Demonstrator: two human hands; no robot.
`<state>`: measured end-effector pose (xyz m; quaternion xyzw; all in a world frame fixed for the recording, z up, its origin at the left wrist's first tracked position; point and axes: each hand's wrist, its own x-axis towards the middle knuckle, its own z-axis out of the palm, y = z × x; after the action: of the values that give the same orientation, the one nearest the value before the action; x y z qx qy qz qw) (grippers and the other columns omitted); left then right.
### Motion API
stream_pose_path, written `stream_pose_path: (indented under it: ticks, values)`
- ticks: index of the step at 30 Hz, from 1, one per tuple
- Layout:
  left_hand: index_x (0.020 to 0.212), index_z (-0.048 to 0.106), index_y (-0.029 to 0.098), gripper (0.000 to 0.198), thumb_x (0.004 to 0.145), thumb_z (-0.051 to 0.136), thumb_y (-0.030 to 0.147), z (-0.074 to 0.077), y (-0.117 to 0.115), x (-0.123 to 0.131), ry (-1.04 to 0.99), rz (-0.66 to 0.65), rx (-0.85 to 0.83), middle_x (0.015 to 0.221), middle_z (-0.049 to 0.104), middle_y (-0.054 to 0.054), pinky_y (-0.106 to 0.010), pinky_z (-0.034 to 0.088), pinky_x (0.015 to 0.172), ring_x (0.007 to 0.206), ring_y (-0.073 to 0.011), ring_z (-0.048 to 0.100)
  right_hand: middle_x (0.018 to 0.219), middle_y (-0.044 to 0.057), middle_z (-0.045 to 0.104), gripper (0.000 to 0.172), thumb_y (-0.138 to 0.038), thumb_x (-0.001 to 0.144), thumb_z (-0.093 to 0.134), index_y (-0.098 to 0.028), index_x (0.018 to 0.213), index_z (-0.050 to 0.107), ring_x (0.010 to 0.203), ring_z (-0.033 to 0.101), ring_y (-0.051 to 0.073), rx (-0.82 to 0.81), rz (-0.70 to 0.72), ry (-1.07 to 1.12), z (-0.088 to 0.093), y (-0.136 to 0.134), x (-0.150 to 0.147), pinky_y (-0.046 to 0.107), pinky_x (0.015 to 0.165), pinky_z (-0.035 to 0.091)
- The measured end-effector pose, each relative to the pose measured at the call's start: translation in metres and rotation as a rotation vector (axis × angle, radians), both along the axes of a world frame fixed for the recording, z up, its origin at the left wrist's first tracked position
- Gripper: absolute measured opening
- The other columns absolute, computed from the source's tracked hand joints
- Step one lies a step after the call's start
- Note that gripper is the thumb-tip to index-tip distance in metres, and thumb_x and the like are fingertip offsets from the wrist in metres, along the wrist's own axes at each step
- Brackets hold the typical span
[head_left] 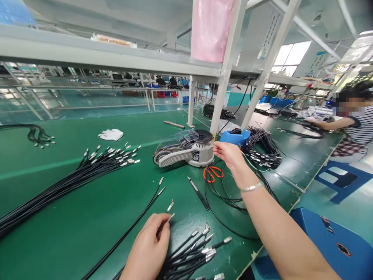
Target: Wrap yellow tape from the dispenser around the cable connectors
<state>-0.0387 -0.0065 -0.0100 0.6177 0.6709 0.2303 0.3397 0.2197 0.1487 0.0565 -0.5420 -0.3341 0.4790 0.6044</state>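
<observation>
One left hand (150, 243), curled, pinching cable end (171, 217)

Cables (180, 264) partly behind left hand (150, 243)

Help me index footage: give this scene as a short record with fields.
Surface: green table
Left hand: pinching a slim pale piece, mostly hidden
Beside it: connector-tipped black cables
Right hand: near grey dispenser; contact unclear
Tools: orange-handled scissors, black cutter
Farther off: white glove
Other person: striped top, at picture's right
</observation>
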Motion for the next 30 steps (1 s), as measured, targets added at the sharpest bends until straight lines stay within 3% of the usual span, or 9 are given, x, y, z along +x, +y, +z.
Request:
stream_pose_path:
  ticks: [3,6,10,14,18,24,30]
  values:
    - [0.091,0.066,0.024,0.033,0.079,0.045,0.045,0.006,-0.003,0.003,-0.053,0.009,0.086,0.087,0.06,-0.001,-0.021,0.046,0.078,0.083,-0.009,0.057,0.074,0.004,0.062,0.025,-0.033,0.067,0.073,-0.011,0.076,0.063,0.066,0.057,0.01,0.059,0.171,-0.004,-0.011,-0.065,-0.029,0.021,0.062,0.05]
    - [0.091,0.068,0.021,0.032,0.078,0.047,0.04,0.011,-0.004,0.007,-0.154,0.056,0.038,0.082,0.06,-0.001,-0.019,0.046,0.071,0.073,-0.0072,0.056,0.085,0.007,0.064,0.032,-0.042,0.071,0.069,-0.012,0.081,0.064,0.075,0.059,0.014,-0.036,0.352,-0.06,-0.032,-0.126,-0.061,0.025,0.068,0.049]
    - [0.105,0.062,0.014,0.04,0.076,0.046,0.037,0.018,-0.006,0.011,-0.402,0.146,-0.162,0.075,0.06,-0.002,-0.018,0.044,0.053,0.056,-0.0056,0.052,0.08,0.006,0.064,0.035,-0.046,0.073,0.066,-0.012,0.082,0.062,0.073,0.057,0.014,-0.133,0.441,-0.111,-0.059,-0.166,-0.09,0.028,0.071,0.046]
    - [0.097,0.066,0.018,0.034,0.074,0.05,0.037,0.025,-0.009,0.011,-0.351,0.15,-0.064,0.089,0.065,-0.003,-0.017,0.047,0.066,0.072,-0.0071,0.058,0.082,0.007,0.064,0.034,-0.045,0.074,0.065,-0.012,0.082,0.062,0.077,0.058,0.016,-0.14,0.477,-0.106,-0.067,-0.169,-0.098,0.029,0.073,0.046]
    - [0.089,0.066,0.02,0.029,0.072,0.054,0.04,0.024,-0.012,0.007,-0.31,0.127,-0.049,0.095,0.066,-0.001,-0.02,0.046,0.084,0.087,-0.0093,0.059,0.089,0.007,0.064,0.031,-0.041,0.072,0.067,-0.013,0.083,0.059,0.082,0.058,0.016,-0.065,0.404,-0.025,-0.065,-0.165,-0.103,0.029,0.077,0.046]
    - [0.102,0.058,0.017,0.04,0.074,0.051,0.045,0.007,-0.013,-0.002,-0.336,0.081,-0.106,0.097,0.066,-0.004,-0.022,0.05,0.078,0.08,-0.0111,0.061,0.079,0.005,0.062,0.021,-0.027,0.07,0.065,-0.013,0.081,0.053,0.073,0.057,0.015,0.039,0.403,-0.043,-0.068,-0.153,-0.122,0.029,0.072,0.046]
    - [0.099,0.062,0.019,0.039,0.075,0.05,0.047,-0.015,-0.01,-0.01,-0.168,-0.05,0.196,0.104,0.064,-0.006,-0.019,0.052,0.086,0.093,-0.011,0.062,0.078,0.004,0.061,0.021,-0.026,0.072,0.063,-0.013,0.084,0.052,0.072,0.058,0.015,0.055,0.386,-0.065,-0.074,-0.154,-0.13,0.028,0.073,0.046]
